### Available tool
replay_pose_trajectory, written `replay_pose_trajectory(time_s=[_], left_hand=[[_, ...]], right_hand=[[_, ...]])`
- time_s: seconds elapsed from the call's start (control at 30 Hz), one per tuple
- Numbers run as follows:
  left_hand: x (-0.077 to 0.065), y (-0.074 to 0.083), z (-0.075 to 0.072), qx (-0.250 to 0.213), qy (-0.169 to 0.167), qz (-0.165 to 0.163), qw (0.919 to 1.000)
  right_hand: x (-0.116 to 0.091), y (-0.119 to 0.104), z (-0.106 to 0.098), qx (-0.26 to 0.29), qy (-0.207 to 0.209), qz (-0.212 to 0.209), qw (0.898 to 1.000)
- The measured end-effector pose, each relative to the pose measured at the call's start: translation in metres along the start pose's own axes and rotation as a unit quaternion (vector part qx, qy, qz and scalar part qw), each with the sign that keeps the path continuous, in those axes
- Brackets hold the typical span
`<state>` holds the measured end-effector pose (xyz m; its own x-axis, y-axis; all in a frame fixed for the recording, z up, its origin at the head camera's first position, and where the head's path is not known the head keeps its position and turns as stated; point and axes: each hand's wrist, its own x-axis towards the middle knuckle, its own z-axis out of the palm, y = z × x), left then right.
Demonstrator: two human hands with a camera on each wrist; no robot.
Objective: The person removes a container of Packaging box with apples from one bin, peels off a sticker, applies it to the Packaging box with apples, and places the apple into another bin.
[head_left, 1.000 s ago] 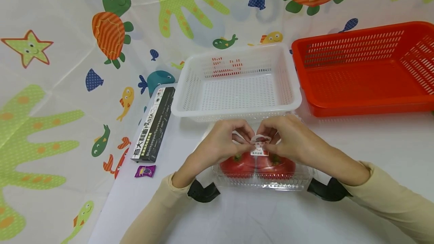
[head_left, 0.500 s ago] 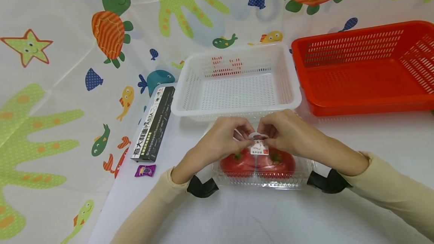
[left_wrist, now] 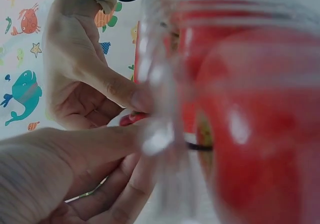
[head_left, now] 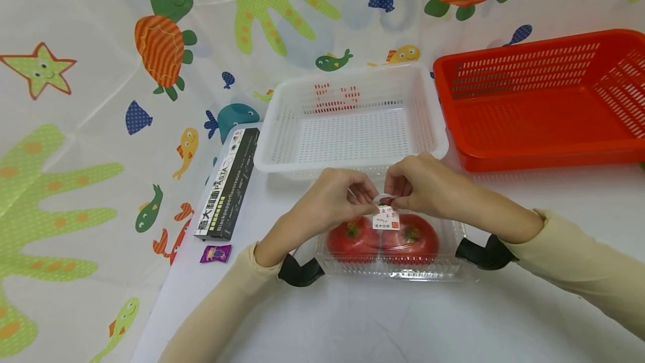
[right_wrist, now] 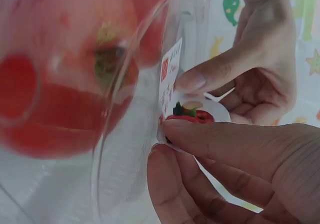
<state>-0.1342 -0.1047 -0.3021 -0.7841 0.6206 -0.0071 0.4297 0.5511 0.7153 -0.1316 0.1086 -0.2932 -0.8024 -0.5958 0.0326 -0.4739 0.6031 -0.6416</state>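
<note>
Several red apples sit inside a clear plastic box in front of me. A white sticker with red print is on the box, its lower part flat against the plastic. Its rounded top bends away and shows a printed red fruit. My left hand pinches the sticker's left side between thumb and fingers. From the right, my right hand pinches the other side, thumb on the printed face. In the left wrist view the box wall is blurred and hides the fingertips.
Behind the box stands a white basket, with a red basket to its right. A black pasta box lies at the left, near a small purple packet. A patterned cloth hangs behind.
Both hands have shifted slightly away from me, the right one more. The sticker's lower part is less covered by fingers and shows more print. The box has barely moved.
</note>
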Motion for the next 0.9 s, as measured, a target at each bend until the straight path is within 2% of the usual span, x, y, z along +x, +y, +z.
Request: replay_pose_trajectory(time_s=[0.27, 0.6, 0.9], left_hand=[[0.003, 0.0, -0.004, 0.01, 0.007, -0.007, 0.9999], [0.004, -0.003, -0.007, 0.031, 0.019, -0.011, 0.9993], [0.009, -0.01, -0.004, 0.036, 0.022, -0.025, 0.9988]], right_hand=[[0.004, 0.007, -0.007, -0.005, 0.004, 0.009, 1.0], [0.01, 0.005, -0.007, -0.001, -0.002, 0.004, 1.0], [0.014, 0.005, -0.004, -0.016, 0.005, 0.018, 1.0]])
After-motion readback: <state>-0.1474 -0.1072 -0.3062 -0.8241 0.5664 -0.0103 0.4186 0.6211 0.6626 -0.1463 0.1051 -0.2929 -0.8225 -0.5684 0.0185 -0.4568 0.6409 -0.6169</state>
